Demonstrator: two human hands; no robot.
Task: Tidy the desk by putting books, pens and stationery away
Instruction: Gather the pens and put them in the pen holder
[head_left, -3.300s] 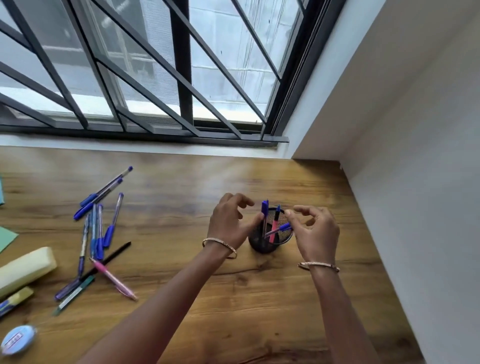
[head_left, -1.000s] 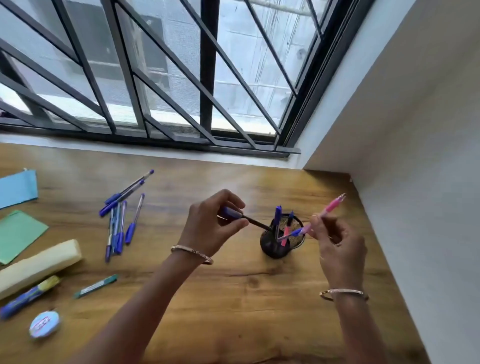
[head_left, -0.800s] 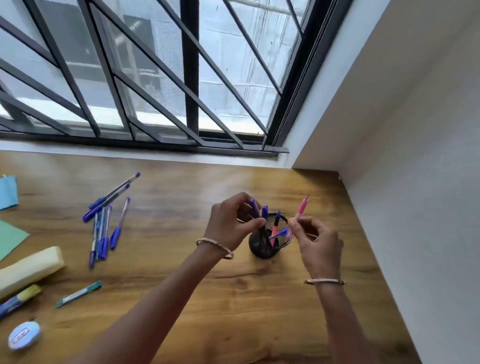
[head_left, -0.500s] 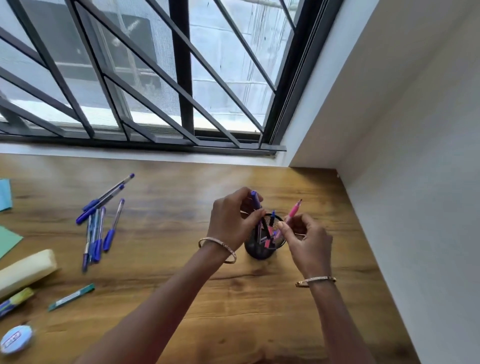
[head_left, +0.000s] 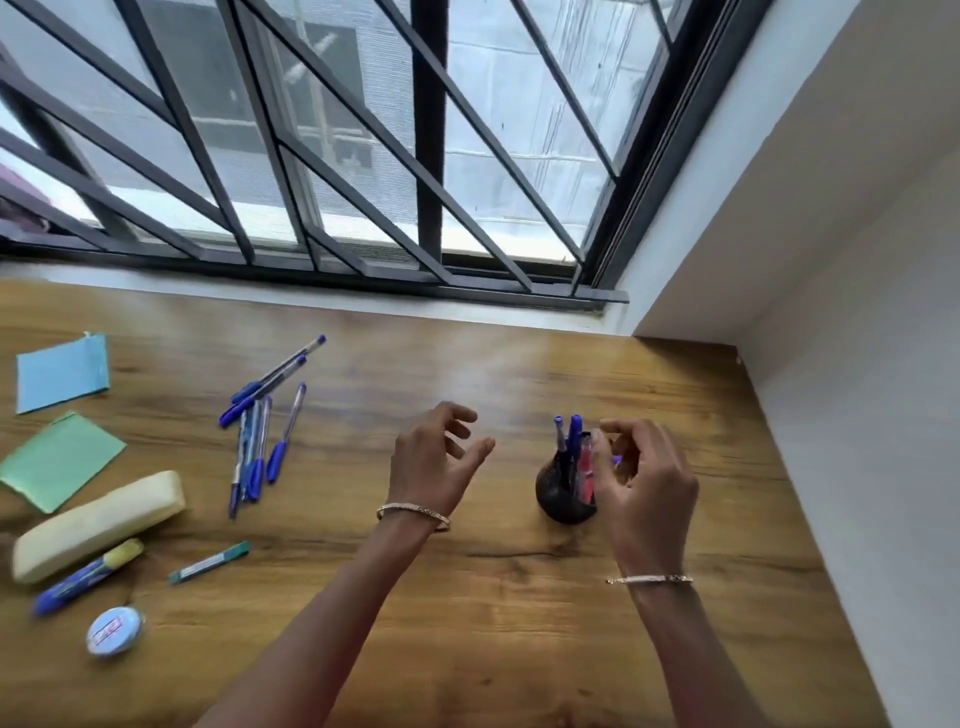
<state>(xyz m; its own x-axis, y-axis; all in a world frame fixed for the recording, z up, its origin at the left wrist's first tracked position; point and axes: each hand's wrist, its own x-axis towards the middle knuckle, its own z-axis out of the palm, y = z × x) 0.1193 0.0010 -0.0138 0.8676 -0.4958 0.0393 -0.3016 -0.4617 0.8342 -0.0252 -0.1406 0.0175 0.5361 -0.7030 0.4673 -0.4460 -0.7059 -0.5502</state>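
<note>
View: head cam, looking down at a wooden counter under a barred window.
Left hand: hovers mid-counter, fingers spread and loosely curled, holding nothing.
Right hand: at the pen cup, thumb and fingertips pinched close by a pink pen standing in the cup; can't tell if it grips the pen or has let go.
Pen cup: small black mesh pot, right of centre, upright, w/ blue pens and the pink one standing inside.
Loose pens: a cluster of blue ballpoints lying flat, well left of the left hand, some touching or overlapping.
Other bits, far left: teal stick, blue-and-yellow marker, yellow pencil case, round blue tape-like item, blue paper, green paper.
Handling (my guess): pens are light, stiff, smooth plastic, apt to roll; pinch mid-barrel, or rake several together and lift as a bundle. Cup looks light and tippy, so steady it while dropping pens in tip-down.
Progress: early-to-mid, approx; most stationery not yet put away.
</note>
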